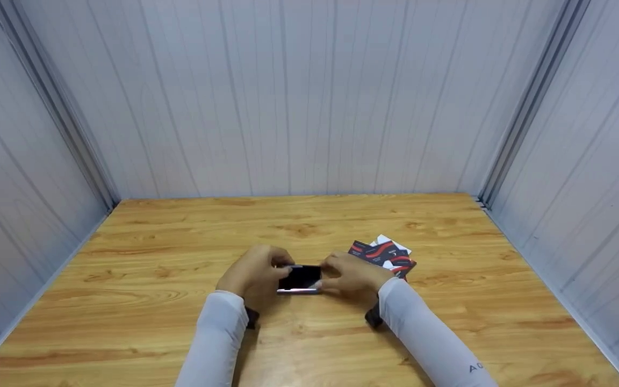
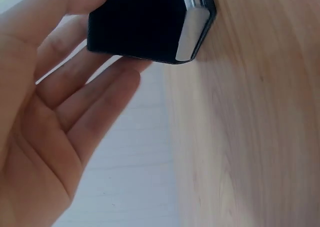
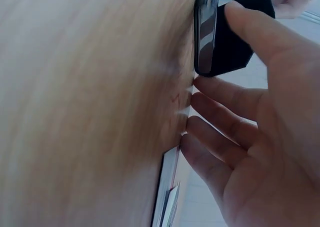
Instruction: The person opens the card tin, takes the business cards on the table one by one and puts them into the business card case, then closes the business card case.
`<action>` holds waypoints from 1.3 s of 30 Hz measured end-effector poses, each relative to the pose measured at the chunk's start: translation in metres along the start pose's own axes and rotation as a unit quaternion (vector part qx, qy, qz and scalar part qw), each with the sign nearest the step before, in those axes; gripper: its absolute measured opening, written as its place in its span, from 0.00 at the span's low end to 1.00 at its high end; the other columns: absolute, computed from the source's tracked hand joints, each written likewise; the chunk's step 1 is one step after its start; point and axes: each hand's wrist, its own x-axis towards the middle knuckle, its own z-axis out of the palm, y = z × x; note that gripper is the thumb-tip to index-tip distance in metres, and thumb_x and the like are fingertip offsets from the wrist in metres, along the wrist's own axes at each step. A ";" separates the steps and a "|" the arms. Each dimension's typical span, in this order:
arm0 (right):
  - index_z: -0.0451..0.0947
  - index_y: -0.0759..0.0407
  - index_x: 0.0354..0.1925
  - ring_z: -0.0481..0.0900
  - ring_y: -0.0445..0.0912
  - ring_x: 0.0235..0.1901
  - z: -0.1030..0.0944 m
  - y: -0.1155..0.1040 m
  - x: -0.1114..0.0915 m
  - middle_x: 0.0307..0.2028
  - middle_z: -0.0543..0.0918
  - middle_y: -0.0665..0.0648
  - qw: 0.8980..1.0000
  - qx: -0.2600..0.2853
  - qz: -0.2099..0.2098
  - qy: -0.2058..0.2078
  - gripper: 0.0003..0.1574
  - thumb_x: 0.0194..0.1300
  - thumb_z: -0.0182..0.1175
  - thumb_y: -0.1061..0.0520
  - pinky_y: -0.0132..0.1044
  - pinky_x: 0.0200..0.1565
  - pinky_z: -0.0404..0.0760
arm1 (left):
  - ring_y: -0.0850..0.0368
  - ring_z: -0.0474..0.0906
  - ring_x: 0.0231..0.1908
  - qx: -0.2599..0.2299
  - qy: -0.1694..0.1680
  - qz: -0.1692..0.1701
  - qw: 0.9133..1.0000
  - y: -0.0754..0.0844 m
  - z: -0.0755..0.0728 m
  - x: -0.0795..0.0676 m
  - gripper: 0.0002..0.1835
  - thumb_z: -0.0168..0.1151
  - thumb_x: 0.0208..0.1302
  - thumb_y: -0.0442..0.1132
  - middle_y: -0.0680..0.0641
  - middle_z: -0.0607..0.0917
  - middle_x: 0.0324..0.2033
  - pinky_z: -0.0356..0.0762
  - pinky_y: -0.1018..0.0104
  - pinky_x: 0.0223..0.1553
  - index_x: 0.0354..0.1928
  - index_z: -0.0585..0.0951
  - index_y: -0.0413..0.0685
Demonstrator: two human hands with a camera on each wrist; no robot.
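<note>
A small black card case (image 1: 300,278) with a shiny silvery side is held low over the wooden table, between the two hands. My left hand (image 1: 256,269) pinches its left end; in the left wrist view the thumb lies at the black face of the case (image 2: 140,24) and the other fingers reach behind it. From the right, my right hand (image 1: 350,273) grips the other end. Its thumb presses on the black face of the case (image 3: 232,44) in the right wrist view, with the index fingertip at the lower edge and the remaining fingers spread near the tabletop.
Several black, red and white printed cards (image 1: 376,251) lie in an overlapping pile just beyond the right hand. The wood-grain table (image 1: 180,226) runs back to a pale panelled wall (image 1: 309,107), with side walls at left and right.
</note>
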 end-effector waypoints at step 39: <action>0.71 0.58 0.61 0.71 0.51 0.64 0.001 -0.002 -0.002 0.60 0.75 0.57 0.996 0.084 0.009 0.009 0.35 0.65 0.68 0.41 0.45 0.66 0.68 | 0.58 0.73 0.28 0.061 0.166 0.025 0.984 -0.010 0.007 0.024 0.11 0.69 0.59 0.26 0.53 0.76 0.26 0.76 0.62 0.31 0.30 0.78 0.47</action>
